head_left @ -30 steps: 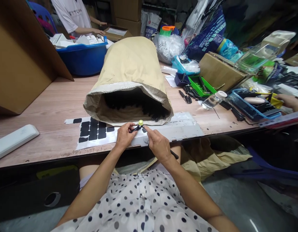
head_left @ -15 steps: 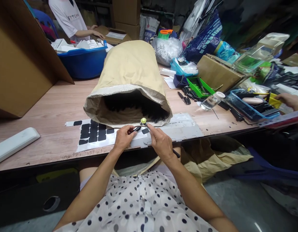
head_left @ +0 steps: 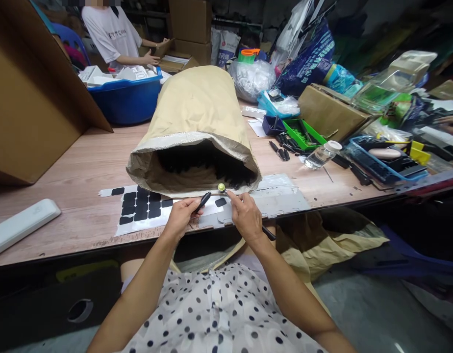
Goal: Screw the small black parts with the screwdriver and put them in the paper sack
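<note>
My left hand (head_left: 181,215) pinches a small black pen-like piece (head_left: 204,200) between thumb and fingers, its free end tilted up to the right. In my right hand (head_left: 245,215) is a hammer-like tool with a round yellow head (head_left: 221,187) and a black handle (head_left: 268,233) that sticks out behind the palm. The tool's head is just right of the black piece, apart from it. Beyond both hands lies a tan sack (head_left: 200,103), its open mouth toward me, with many dark pieces (head_left: 189,159) inside. Under the hands is a white sheet with black stickers (head_left: 141,206).
A white long case (head_left: 24,223) lies at left, below a cardboard panel (head_left: 35,108). Behind is a blue tub (head_left: 125,100) of white boxes. At right are a green tray (head_left: 303,135), a clear bottle (head_left: 322,155) and a blue basket (head_left: 384,162). A co-worker (head_left: 116,37) handles a carton.
The black piece in my left hand now points more steeply upward, and that hand is slightly further left. The tool's head has moved a little right. Another person's hand has left the blue basket.
</note>
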`<state>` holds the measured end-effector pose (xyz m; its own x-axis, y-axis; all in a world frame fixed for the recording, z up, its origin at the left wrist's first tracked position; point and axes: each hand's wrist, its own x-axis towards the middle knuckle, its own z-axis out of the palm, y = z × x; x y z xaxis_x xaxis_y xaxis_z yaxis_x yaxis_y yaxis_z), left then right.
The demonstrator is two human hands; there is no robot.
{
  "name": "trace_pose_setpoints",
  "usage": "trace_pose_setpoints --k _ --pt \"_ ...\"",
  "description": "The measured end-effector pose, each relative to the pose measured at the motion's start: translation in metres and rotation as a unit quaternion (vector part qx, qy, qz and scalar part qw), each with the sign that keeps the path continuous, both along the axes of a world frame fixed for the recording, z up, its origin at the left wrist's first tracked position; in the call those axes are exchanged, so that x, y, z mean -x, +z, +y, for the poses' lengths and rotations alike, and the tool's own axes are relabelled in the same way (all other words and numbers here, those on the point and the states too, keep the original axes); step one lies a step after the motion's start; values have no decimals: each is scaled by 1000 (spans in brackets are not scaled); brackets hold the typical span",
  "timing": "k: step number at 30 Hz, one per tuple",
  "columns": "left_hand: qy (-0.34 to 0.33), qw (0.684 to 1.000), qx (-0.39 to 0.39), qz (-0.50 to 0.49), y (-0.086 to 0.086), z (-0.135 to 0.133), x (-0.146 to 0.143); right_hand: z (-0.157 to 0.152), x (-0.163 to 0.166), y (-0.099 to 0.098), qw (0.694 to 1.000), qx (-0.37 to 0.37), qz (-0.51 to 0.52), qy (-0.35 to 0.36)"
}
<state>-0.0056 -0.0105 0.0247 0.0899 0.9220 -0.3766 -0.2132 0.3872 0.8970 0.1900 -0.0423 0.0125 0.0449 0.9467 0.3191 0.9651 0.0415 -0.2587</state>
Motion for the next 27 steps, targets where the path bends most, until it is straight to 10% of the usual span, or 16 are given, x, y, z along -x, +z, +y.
trace_pose_setpoints --k 27 --pt "10 968 156 -194 14 -7 -5 5 2 7 997 69 -8 -32"
